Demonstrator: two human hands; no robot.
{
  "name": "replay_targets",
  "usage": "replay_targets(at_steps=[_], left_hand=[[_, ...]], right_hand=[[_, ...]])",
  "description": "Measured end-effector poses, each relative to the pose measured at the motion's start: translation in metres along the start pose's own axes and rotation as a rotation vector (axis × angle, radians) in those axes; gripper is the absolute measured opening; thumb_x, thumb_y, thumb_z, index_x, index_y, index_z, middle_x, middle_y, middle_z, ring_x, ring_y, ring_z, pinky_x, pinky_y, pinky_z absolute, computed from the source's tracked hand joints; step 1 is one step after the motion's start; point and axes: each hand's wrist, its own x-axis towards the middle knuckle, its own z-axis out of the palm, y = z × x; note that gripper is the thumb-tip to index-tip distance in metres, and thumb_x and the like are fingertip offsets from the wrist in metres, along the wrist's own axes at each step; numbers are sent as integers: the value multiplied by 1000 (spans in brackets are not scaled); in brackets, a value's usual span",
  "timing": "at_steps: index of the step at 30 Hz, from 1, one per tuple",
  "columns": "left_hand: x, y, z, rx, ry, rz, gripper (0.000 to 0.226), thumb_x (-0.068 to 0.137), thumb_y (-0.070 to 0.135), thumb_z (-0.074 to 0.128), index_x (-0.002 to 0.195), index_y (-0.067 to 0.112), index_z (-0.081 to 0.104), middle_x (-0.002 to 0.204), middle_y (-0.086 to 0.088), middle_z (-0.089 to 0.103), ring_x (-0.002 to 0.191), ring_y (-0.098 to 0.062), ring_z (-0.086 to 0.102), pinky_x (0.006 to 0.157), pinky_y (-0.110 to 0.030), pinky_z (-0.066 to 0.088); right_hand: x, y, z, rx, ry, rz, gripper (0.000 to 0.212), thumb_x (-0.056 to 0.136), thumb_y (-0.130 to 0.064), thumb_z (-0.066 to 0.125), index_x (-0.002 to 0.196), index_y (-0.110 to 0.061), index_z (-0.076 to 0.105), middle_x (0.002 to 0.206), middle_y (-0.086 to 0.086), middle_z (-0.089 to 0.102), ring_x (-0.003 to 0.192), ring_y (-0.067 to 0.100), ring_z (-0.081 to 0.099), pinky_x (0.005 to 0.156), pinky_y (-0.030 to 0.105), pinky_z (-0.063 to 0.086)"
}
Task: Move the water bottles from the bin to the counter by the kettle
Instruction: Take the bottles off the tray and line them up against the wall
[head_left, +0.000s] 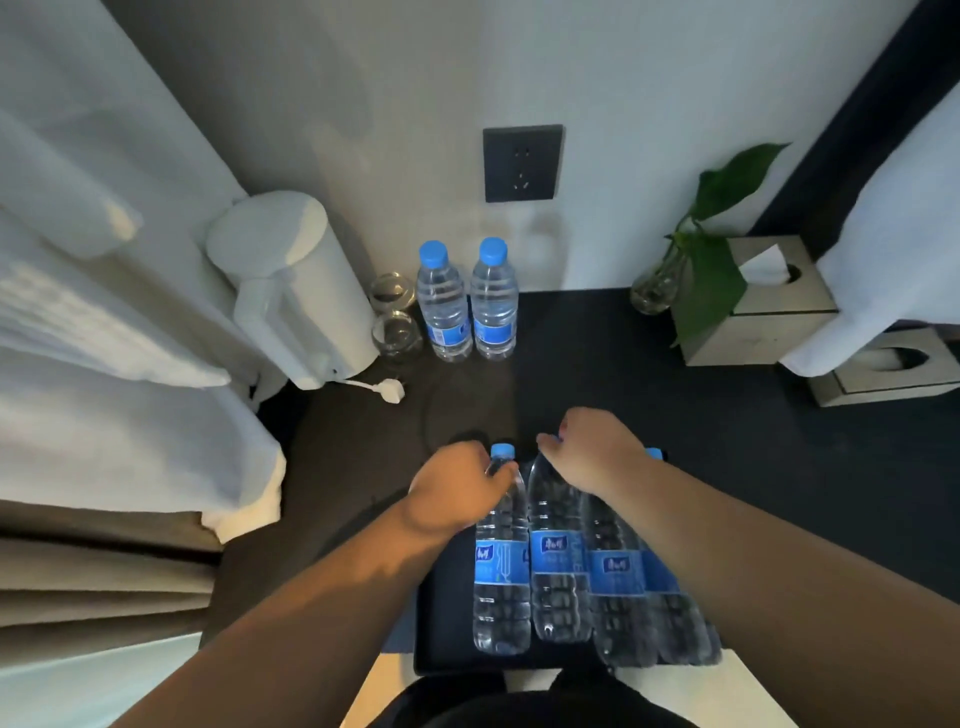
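Several clear water bottles with blue caps and labels lie in a black bin (447, 623) at the near edge of the dark counter (675, 441). My left hand (457, 493) is closed around the neck of the leftmost bottle (501, 571). My right hand (597, 447) grips the top of the second bottle (558, 561), covering its cap. Two more bottles (623, 582) lie to the right under my right forearm. Two bottles (443, 304) (493, 301) stand upright against the wall beside the white kettle (301, 280).
Two glass jars (396, 317) stand between the kettle and the standing bottles. The kettle's white plug (389, 391) lies on the counter. A plant in a glass vase (660, 283) and tissue boxes (763, 306) sit at the right. White cloth hangs at left.
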Motion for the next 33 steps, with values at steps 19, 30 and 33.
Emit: replay_targets(at_steps=[19,30,33], left_hand=[[1,4,12,-306,-93,-243,47,97,50,56,74,11,65,69,-7,66,66,-21,61,65,-32,46],[-13,17,-44,-503,90,-115,37,92,41,70,66,17,63,48,15,58,42,4,50,43,-9,36],[-12,25,-66,-497,145,-57,38,89,45,71,70,14,61,57,13,60,49,-1,52,52,-18,44]], right_hand=[[-11,-28,10,113,-56,139,43,76,-61,66,60,-21,62,47,-4,53,47,16,61,48,27,43],[-33,-18,-50,330,-24,-147,37,75,-43,69,78,-7,75,67,9,74,54,18,64,54,30,47],[-30,-18,-78,328,42,-217,27,77,-40,73,78,-13,75,72,5,74,56,11,61,51,25,45]])
